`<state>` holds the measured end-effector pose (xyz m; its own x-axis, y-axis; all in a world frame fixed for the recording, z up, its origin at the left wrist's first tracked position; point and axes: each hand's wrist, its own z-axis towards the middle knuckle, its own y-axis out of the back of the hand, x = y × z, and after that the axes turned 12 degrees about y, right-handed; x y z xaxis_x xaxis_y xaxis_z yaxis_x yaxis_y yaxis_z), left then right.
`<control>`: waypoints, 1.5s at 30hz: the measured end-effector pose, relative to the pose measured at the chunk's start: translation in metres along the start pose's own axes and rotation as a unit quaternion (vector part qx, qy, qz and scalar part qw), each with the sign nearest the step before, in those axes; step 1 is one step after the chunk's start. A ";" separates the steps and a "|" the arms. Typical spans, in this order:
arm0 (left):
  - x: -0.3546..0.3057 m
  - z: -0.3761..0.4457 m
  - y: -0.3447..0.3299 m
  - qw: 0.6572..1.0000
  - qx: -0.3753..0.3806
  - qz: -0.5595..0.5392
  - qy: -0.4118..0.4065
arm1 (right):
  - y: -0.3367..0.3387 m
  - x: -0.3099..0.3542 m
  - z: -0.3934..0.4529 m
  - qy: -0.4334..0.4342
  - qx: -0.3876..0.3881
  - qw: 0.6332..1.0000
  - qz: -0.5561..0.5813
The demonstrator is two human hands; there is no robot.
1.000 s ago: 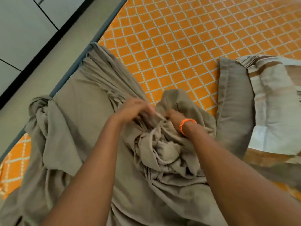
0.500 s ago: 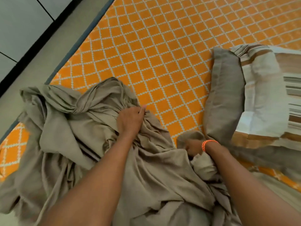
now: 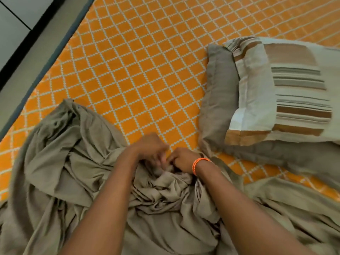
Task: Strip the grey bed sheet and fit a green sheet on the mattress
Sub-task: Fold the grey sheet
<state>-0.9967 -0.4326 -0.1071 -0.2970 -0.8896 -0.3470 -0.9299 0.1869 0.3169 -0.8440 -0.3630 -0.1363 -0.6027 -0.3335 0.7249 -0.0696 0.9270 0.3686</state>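
The grey sheet (image 3: 77, 168) is lying bunched on the orange mattress (image 3: 139, 67), both hands, left (image 3: 150, 150) and right (image 3: 182, 159), gripping its folds together. A striped pillow (image 3: 287, 94) is resting on a grey pillow (image 3: 219, 92) beside them.

The mattress (image 3: 147, 61) is orange with a white diamond lattice, edged in dark blue. The bunched bed sheet (image 3: 73, 172) is plain grey-brown, as is one pillow (image 3: 219, 85); the other pillow (image 3: 276, 92) is cream with brown and grey stripes. A wristband (image 3: 197, 163) is orange.
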 end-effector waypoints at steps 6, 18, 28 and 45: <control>0.009 0.009 -0.006 0.937 -0.257 0.227 0.068 | 0.028 0.006 -0.012 0.006 -0.167 0.985 -0.034; -0.185 0.000 -0.064 0.944 -0.184 -0.224 -0.158 | 0.113 0.002 -0.102 0.154 -0.687 0.710 0.013; -0.311 0.011 -0.132 0.900 -0.006 -0.423 -0.102 | 0.189 -0.097 -0.196 -0.215 -0.780 0.312 0.497; -0.181 0.011 0.044 0.772 -0.021 -0.589 -0.237 | 0.222 0.028 -0.024 0.110 -0.691 0.520 0.489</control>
<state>-0.9863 -0.2586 -0.0402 0.6937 -0.1769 -0.6982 -0.6107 -0.6584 -0.4400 -0.8574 -0.1704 -0.0201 0.3033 0.0298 0.9524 0.9152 -0.2875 -0.2825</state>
